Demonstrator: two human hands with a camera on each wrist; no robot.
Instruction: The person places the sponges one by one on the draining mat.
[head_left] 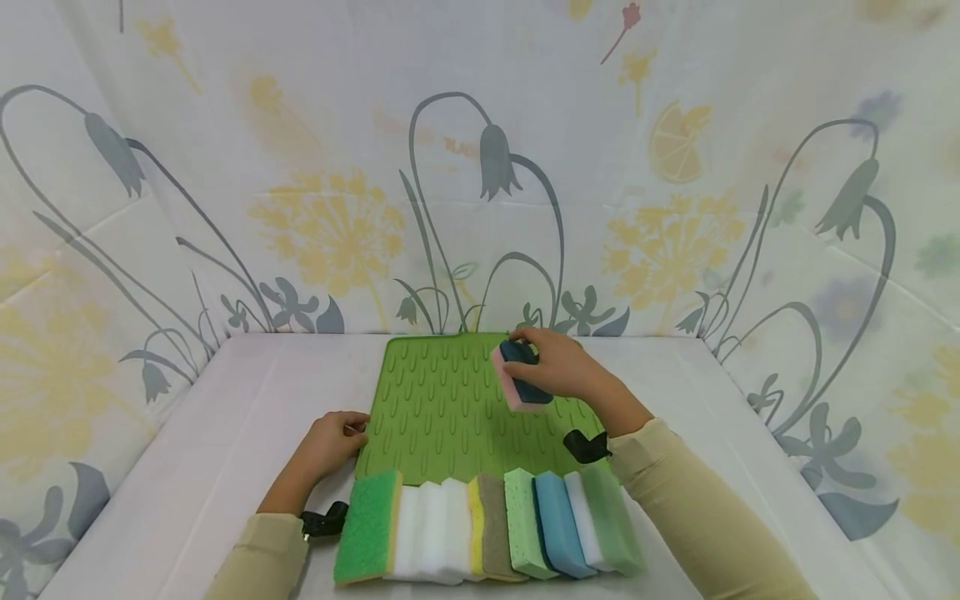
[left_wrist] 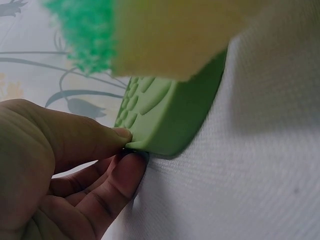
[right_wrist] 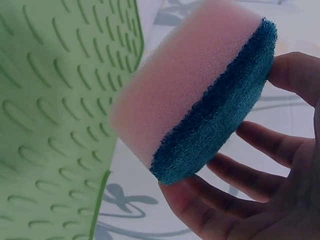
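My right hand (head_left: 557, 363) grips a pink sponge (right_wrist: 185, 70) by its ends, the dark blue scouring side turned toward the palm. It holds the sponge above the right half of a green ribbed mat (head_left: 442, 408). At the mat's left edge, my left hand (head_left: 333, 446) pinches the rim between thumb and fingers, plain in the left wrist view, where the thumb (left_wrist: 107, 137) lies on top. A green-and-yellow sponge (head_left: 367, 525) stands close by the left wrist and blurs across the top of the left wrist view.
Along the mat's near edge runs a row of several sponges: white ones (head_left: 431, 533), a yellow-and-grey one (head_left: 497, 529), a speckled light green one (head_left: 528, 525), a blue one (head_left: 564, 525) and a green one (head_left: 611, 521). A white cloth table (head_left: 225, 450) meets a flower-patterned curtain (head_left: 480, 233) behind.
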